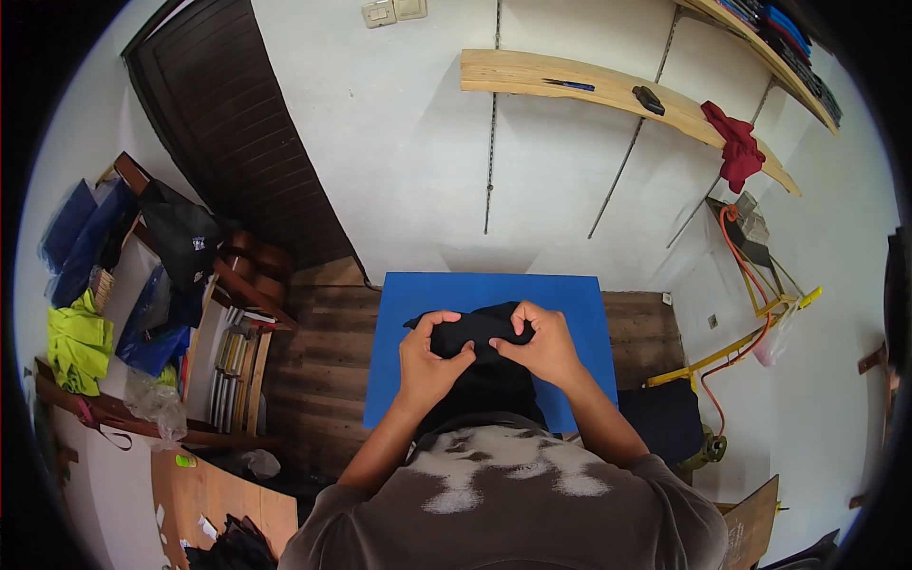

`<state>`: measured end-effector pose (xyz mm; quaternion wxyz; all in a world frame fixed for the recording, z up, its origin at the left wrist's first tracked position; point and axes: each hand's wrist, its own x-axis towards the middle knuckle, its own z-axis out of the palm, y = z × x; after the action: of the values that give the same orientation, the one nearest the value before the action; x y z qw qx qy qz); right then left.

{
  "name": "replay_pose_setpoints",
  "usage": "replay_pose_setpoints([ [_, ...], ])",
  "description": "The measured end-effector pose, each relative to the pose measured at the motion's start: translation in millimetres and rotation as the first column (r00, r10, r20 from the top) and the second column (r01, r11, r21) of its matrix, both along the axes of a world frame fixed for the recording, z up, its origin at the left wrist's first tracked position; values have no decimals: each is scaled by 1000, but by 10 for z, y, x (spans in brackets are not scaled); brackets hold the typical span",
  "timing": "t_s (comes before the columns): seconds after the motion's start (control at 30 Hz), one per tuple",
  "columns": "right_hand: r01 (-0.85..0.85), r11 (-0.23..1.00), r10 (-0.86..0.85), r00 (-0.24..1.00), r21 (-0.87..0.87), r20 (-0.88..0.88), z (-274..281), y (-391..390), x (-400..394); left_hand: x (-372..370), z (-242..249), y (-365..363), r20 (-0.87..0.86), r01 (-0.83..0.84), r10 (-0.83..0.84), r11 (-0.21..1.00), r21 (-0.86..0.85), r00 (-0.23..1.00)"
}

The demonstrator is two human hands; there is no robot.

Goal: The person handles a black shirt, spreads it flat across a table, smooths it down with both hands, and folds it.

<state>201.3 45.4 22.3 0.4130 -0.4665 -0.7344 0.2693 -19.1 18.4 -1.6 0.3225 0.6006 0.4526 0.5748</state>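
Black cloth (489,385) lies bunched over the blue tabletop (584,356) and reaches back toward my body. My left hand (432,356) is curled at the cloth's left side, with thumb and fingers pinching it. Opposite, my right hand (541,347) pinches the cloth at its upper right part. Between the two hands the cloth is raised and spread, and both thumbs point inward toward each other. The lower end of the cloth is hidden by my shirt.
Left of the table stands a shelf with books (228,370), bags and a lime-green cloth (81,342). A wooden wall shelf (617,95) holds a red cloth (736,147). A yellow metal frame (722,359) with an orange hose stands at right, beside a black cushion (657,418).
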Motion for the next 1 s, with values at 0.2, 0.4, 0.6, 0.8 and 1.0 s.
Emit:
replay_pose_setpoints([
  [0.2,9,1000,-7,999,28,-43,8,-27,34,-18,10,-18,-20,-13,13,1000,17,1000],
  [0.4,15,999,-17,999,-40,-39,85,-76,98,-24,0,-54,10,-9,9,1000,-28,1000],
  [0.6,21,1000,-20,997,15,-70,83,-106,119,-9,-70,-34,55,-27,26,1000,14,998],
  [0.8,12,1000,-12,998,-6,-58,79,-93,206,-50,-158,-21,115,35,-32,999,-22,993],
  [1.0,-23,999,20,999,-45,-49,106,-72,243,-86,-133,-84,170,72,-63,996,-46,983],
])
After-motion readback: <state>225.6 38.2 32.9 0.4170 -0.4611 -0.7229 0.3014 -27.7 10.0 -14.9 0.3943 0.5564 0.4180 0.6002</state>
